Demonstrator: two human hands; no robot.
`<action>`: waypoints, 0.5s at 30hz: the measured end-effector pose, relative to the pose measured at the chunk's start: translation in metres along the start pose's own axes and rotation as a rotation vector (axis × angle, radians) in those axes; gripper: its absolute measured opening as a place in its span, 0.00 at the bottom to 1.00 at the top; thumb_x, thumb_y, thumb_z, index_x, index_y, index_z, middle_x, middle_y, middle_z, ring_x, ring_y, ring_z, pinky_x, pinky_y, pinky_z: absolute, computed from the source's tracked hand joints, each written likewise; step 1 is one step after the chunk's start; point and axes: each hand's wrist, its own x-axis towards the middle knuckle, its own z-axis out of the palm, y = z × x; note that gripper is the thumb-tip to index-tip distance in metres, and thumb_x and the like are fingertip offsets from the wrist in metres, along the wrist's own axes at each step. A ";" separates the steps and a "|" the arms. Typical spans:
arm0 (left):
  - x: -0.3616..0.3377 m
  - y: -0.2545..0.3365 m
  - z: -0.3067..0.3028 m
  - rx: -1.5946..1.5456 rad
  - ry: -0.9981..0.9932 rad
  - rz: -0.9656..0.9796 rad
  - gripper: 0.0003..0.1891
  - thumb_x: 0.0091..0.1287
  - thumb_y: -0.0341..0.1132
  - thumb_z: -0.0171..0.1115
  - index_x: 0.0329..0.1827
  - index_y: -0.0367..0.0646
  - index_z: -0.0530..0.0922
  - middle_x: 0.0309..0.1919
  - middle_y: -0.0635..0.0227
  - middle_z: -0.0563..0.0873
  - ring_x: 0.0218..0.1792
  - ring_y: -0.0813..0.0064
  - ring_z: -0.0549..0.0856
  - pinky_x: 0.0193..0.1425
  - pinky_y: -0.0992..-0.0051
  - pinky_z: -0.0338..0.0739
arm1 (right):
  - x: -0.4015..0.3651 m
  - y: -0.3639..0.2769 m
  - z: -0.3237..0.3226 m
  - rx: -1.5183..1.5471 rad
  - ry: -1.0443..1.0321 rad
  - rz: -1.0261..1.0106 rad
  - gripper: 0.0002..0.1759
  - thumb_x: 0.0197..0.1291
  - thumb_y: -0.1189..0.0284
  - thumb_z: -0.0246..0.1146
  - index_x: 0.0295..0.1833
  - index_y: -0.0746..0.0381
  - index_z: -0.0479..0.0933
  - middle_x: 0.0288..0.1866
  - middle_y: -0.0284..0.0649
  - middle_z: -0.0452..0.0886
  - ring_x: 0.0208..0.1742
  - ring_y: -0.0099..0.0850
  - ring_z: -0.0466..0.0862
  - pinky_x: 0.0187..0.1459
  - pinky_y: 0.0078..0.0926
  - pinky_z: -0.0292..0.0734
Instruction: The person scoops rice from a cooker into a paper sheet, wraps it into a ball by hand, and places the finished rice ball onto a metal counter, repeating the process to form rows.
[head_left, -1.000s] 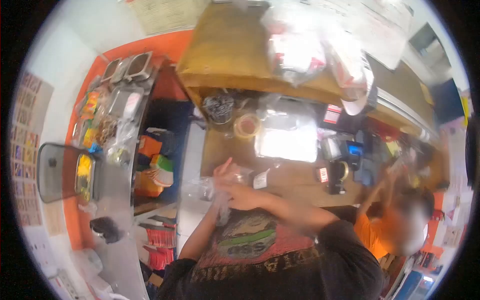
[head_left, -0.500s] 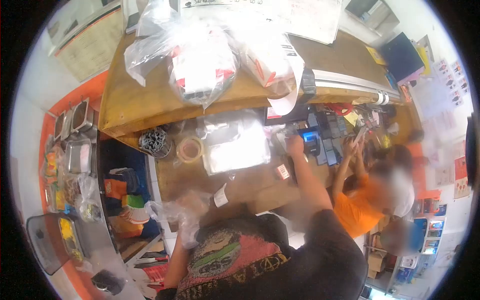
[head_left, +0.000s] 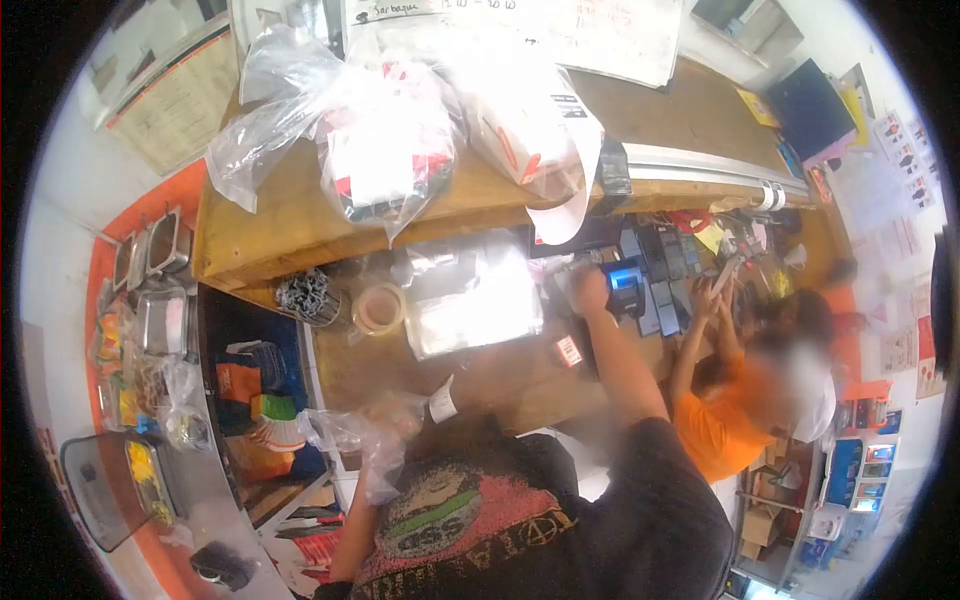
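My left hand (head_left: 398, 418) is low at the counter's near edge, closed on a crumpled clear plastic bag (head_left: 345, 432) that partly covers the fingers and hangs over the wrist. Beside it is a small white paper slip (head_left: 442, 400). My right hand (head_left: 588, 291) reaches across the counter with its fingers curled, next to a pale object (head_left: 562, 278); whatever it grips is hidden. Just right of that hand stands a dark device with a lit blue screen (head_left: 625, 280). A small red and white box (head_left: 569, 350) lies below it.
On the wooden counter (head_left: 365, 365) are a tape roll (head_left: 378, 309), a stack of clear plastic bags (head_left: 470, 315) and a container of grey items (head_left: 310, 298). Packed bags (head_left: 390, 150) occupy the raised shelf. At right, a co-worker in an orange shirt (head_left: 720, 425) holds a phone-like object.
The view has shifted slightly. My right hand has drawn a little lower and closer to the pale object. My left hand still has the plastic bag, moved slightly right.
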 end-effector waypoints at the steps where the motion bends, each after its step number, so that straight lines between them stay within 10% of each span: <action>1: 0.000 0.000 0.000 -0.002 0.001 0.000 0.18 0.60 0.44 0.72 0.49 0.48 0.81 0.51 0.69 0.83 0.58 0.64 0.74 0.69 0.60 0.63 | 0.002 -0.004 0.001 0.078 0.077 -0.011 0.07 0.55 0.71 0.63 0.33 0.59 0.86 0.40 0.47 0.86 0.44 0.50 0.85 0.49 0.48 0.80; 4: -0.001 0.000 0.000 -0.014 0.009 0.000 0.18 0.60 0.44 0.72 0.50 0.48 0.81 0.51 0.69 0.83 0.58 0.64 0.74 0.69 0.60 0.63 | 0.012 -0.009 0.009 0.117 0.273 -0.350 0.04 0.54 0.74 0.64 0.35 0.56 0.85 0.41 0.44 0.84 0.45 0.49 0.81 0.51 0.46 0.75; 15: 0.000 0.016 -0.006 0.019 -0.023 -0.034 0.16 0.59 0.48 0.73 0.46 0.53 0.85 0.47 0.69 0.85 0.58 0.59 0.73 0.69 0.58 0.61 | 0.013 -0.046 0.018 0.122 0.033 -0.226 0.07 0.52 0.76 0.67 0.36 0.54 0.85 0.62 0.32 0.83 0.59 0.45 0.75 0.59 0.46 0.66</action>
